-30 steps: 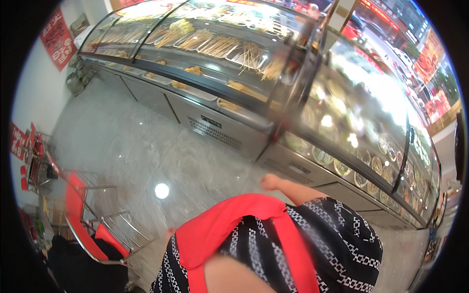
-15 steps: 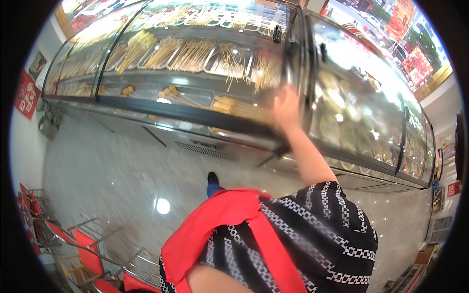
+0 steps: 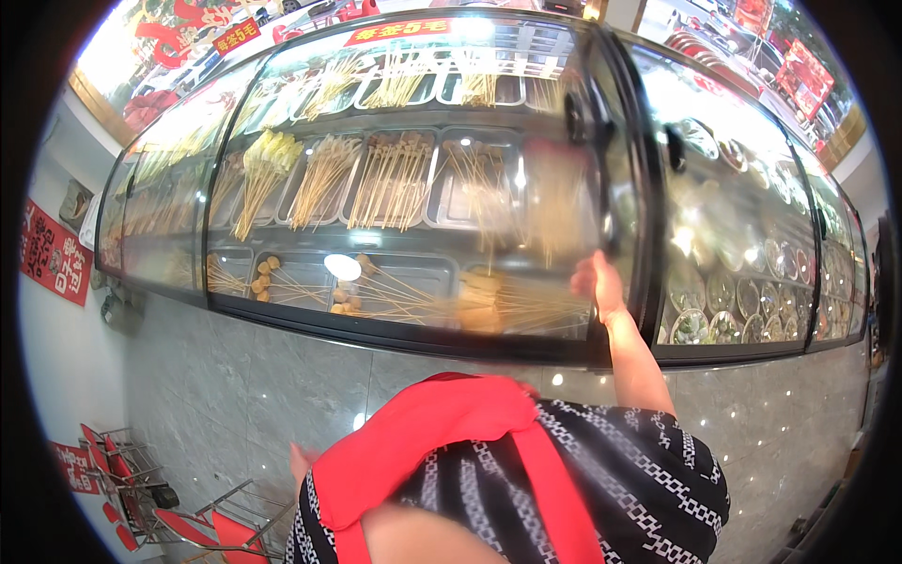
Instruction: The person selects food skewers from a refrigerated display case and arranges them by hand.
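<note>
My right hand (image 3: 598, 285) reaches forward to the black-framed edge of a glass door (image 3: 639, 216) on a refrigerated display cabinet. Motion smears its fingers, and whether they grip the frame is unclear. Behind the glass beside that hand lie skewers of pale yellow food (image 3: 481, 299) on the lower shelf. A metal tray of thin skewers (image 3: 474, 183) sits on the shelf above. Only a blurred bit of my left hand (image 3: 299, 461) shows low on the left, beside the red apron (image 3: 413, 423); its fingers cannot be made out.
More trays of skewers, such as a bundle with yellow tops (image 3: 271, 155), fill the left cabinet. The right cabinet holds several round plated dishes (image 3: 689, 326). Grey tiled floor (image 3: 235, 376) runs along the front. Red chairs (image 3: 235, 531) stand at the lower left.
The view has shifted, so the cabinet fills more of the middle. My right hand remains by the door's frame, now lower in the picture. A bit of my left hand has come into view.
</note>
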Demonstrator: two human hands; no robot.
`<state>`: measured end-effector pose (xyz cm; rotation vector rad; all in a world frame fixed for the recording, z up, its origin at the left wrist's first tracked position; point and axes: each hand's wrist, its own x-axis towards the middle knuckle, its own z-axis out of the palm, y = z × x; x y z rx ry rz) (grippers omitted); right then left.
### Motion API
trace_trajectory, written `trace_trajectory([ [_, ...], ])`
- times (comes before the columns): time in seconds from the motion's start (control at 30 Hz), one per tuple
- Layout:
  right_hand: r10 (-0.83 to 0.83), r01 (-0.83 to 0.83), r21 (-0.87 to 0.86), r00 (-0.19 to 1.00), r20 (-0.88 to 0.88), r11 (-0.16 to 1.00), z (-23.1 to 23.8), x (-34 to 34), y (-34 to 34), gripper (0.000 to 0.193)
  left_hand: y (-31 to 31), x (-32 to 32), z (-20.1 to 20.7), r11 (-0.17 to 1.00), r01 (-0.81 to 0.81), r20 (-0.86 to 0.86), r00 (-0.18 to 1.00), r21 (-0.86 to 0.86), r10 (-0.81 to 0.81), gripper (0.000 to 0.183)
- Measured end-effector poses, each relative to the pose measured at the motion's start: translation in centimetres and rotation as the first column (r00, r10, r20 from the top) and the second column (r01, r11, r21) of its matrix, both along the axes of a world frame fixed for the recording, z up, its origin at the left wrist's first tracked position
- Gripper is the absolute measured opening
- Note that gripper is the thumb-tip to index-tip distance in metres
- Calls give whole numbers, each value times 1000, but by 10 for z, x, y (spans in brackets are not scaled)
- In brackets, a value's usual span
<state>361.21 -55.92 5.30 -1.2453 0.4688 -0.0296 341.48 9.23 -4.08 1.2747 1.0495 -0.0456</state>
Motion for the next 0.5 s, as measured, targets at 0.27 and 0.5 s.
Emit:
trace_trajectory([
  [0.27,-58,60,-65,998,37,996,5,-6,8,39,-44,216,77,994,-103,86,991,-33,106,96],
  [0.5,-21,17,-135,999,-26,991,10,7,45,36,-71,313,73,882,-442,97,897,165,431,78],
])
